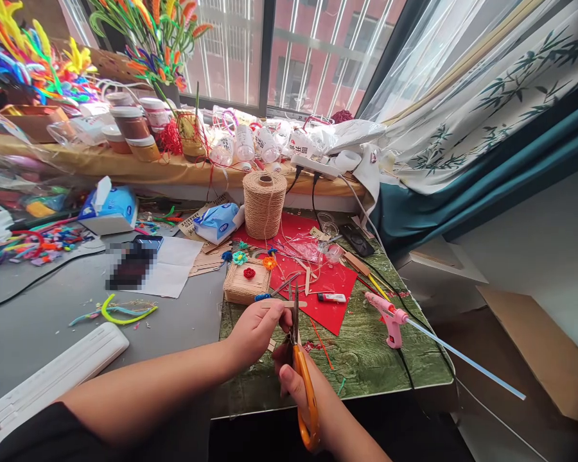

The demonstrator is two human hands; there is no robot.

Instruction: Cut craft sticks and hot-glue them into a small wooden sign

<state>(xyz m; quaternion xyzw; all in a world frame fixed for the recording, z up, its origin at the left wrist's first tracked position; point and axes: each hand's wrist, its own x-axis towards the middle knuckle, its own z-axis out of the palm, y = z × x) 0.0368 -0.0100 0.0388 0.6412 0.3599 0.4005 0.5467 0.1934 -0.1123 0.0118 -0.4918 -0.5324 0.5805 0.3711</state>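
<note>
Between the fingertips of my left hand (257,330) is a thin wooden craft stick (296,303), held level. My right hand (313,398) is wrapped round the orange handles of a pair of scissors (308,398). The blades point away from me and cross the stick near its right part; whether they touch it I cannot tell. Just beyond my left hand sits a twine-wrapped box (243,298) with a red rose (249,273) on top and small blue, teal and orange flowers about it. A lighter (331,298) lies on red card (334,314).
A pink glue gun (389,319) with a long glue stick lies at the right table edge, its cable trailing. Behind the box stands a twine spool (264,205). Tissue packs (110,208), a phone (132,264) and a white power strip (58,378) are on the left.
</note>
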